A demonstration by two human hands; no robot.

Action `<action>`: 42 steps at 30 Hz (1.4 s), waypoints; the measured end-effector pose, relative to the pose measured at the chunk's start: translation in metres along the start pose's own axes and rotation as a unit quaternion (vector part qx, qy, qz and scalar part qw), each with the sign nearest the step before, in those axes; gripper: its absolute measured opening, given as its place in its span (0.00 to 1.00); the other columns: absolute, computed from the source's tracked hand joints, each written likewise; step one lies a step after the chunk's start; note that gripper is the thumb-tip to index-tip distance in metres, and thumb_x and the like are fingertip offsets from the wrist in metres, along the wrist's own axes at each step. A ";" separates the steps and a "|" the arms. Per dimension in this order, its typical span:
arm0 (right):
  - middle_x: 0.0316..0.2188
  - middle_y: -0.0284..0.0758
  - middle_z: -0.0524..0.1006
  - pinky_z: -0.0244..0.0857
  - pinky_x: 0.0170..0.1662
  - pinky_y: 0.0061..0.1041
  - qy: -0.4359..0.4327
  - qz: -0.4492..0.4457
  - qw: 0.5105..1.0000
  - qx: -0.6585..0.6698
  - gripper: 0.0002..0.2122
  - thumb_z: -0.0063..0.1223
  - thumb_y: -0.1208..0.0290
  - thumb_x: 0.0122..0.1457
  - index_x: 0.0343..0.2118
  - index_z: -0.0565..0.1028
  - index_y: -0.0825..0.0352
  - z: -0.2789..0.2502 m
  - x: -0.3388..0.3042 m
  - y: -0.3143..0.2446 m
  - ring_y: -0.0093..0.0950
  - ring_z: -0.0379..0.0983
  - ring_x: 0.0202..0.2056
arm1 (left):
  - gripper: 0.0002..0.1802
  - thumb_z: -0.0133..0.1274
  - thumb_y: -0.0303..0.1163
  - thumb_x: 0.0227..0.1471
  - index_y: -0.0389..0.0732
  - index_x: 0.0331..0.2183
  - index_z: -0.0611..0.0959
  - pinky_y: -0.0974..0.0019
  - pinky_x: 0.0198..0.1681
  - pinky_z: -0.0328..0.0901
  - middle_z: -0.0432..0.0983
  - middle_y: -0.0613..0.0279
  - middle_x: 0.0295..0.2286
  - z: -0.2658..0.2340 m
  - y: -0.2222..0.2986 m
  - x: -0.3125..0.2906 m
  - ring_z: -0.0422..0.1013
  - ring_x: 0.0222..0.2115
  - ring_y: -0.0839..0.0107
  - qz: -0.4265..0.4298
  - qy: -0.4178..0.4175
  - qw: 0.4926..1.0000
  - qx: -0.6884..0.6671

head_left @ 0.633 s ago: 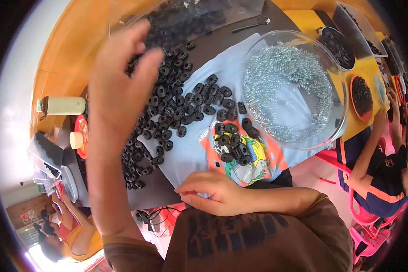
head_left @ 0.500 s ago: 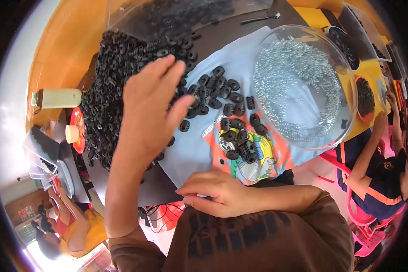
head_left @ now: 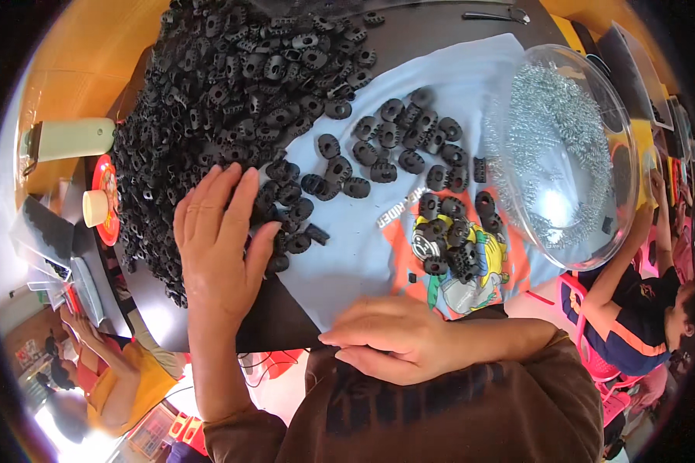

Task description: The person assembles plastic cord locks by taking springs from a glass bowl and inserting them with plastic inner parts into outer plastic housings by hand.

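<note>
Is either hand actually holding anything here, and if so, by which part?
Nothing is visibly held. The left hand lies flat, fingers spread, on the heap of black plastic parts. The right hand rests at the edge of the blue cloth; whether it pinches the cloth cannot be told.

Small black ring-shaped plastic parts [head_left: 232, 100] lie in a big heap on the dark table's far left, spilling in a loose scatter onto a light blue printed cloth [head_left: 378, 255] spread flat toward the near edge.
</note>
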State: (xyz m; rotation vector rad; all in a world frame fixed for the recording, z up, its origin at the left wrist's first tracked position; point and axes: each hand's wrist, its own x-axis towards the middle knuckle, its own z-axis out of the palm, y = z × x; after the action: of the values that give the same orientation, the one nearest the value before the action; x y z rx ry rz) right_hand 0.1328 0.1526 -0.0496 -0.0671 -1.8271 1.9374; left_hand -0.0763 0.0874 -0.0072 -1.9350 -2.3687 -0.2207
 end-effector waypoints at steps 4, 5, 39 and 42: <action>0.26 0.39 0.71 0.63 0.27 0.31 0.019 -0.014 1.000 0.005 0.09 0.53 0.80 0.51 0.37 0.71 0.71 0.002 0.002 0.000 0.36 0.70 0.27 | 0.22 0.57 0.33 0.43 0.37 0.43 0.76 0.52 0.53 0.54 0.69 0.53 0.46 0.000 -0.006 -0.003 0.63 0.50 0.54 -0.027 0.020 0.999 0.014; 0.26 0.39 0.71 0.64 0.26 0.31 0.019 -0.012 1.000 0.003 0.09 0.53 0.80 0.51 0.37 0.71 0.71 0.001 0.003 0.000 0.36 0.70 0.26 | 0.21 0.57 0.32 0.43 0.36 0.41 0.77 0.52 0.53 0.54 0.69 0.52 0.45 0.000 -0.006 -0.003 0.63 0.49 0.54 -0.032 0.035 0.999 0.011; 0.29 0.41 0.74 0.67 0.30 0.28 -0.002 0.026 0.999 0.023 0.09 0.53 0.82 0.51 0.37 0.73 0.72 -0.005 0.007 -0.002 0.35 0.73 0.30 | 0.23 0.62 0.30 0.31 0.40 0.36 0.79 0.57 0.47 0.61 0.72 0.61 0.41 -0.003 0.014 0.011 0.68 0.43 0.61 0.113 -0.035 0.977 -0.175; 0.31 0.41 0.75 0.68 0.33 0.25 -0.016 0.023 0.999 0.021 0.10 0.53 0.83 0.51 0.37 0.74 0.75 -0.005 0.007 -0.001 0.32 0.74 0.31 | 0.18 0.60 0.24 0.32 0.39 0.33 0.80 0.60 0.36 0.64 0.75 0.58 0.35 0.003 0.002 0.017 0.71 0.32 0.60 0.105 0.060 0.971 -0.204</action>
State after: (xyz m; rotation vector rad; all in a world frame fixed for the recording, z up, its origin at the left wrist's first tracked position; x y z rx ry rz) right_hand 0.1290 0.1599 -0.0475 -0.0643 -1.8196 2.0180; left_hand -0.0776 0.1046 -0.0071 -2.2462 -2.1469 -0.8421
